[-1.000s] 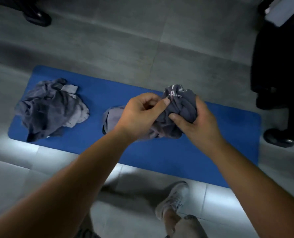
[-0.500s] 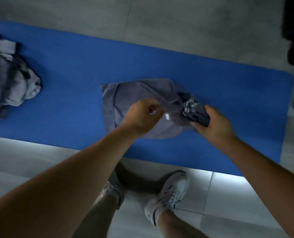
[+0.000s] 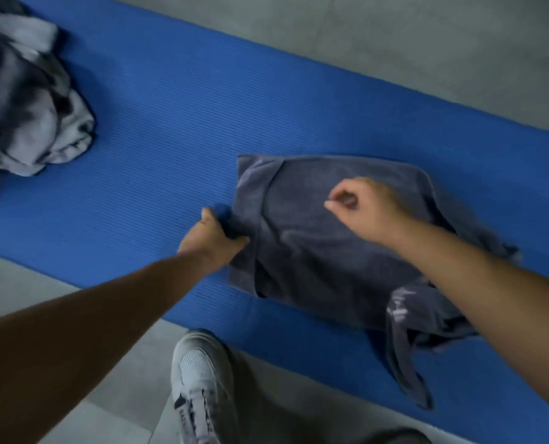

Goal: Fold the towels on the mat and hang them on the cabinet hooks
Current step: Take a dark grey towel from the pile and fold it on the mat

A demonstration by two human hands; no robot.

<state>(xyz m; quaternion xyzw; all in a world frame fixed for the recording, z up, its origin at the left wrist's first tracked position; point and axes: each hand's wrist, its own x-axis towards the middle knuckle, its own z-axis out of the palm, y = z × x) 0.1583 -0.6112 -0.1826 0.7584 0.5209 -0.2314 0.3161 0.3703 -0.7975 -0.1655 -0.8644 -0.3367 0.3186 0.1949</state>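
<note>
A dark grey towel lies partly spread on the blue mat, its right end still rumpled and trailing toward the mat's near edge. My left hand grips the towel's left edge, fingers curled round the cloth. My right hand is over the middle of the towel with thumb and fingers curled, and no cloth shows between them. A second pile of crumpled grey towels sits on the mat at the far left. No cabinet or hooks are in view.
Grey tiled floor surrounds the mat. My white shoe and trouser leg stand on the tiles just in front of the mat's near edge, below the towel.
The towel, bunched between both hands a second ago, now lies flatter on the mat. My left hand has shifted to its left edge and my right hand has let go of the bunched end.
</note>
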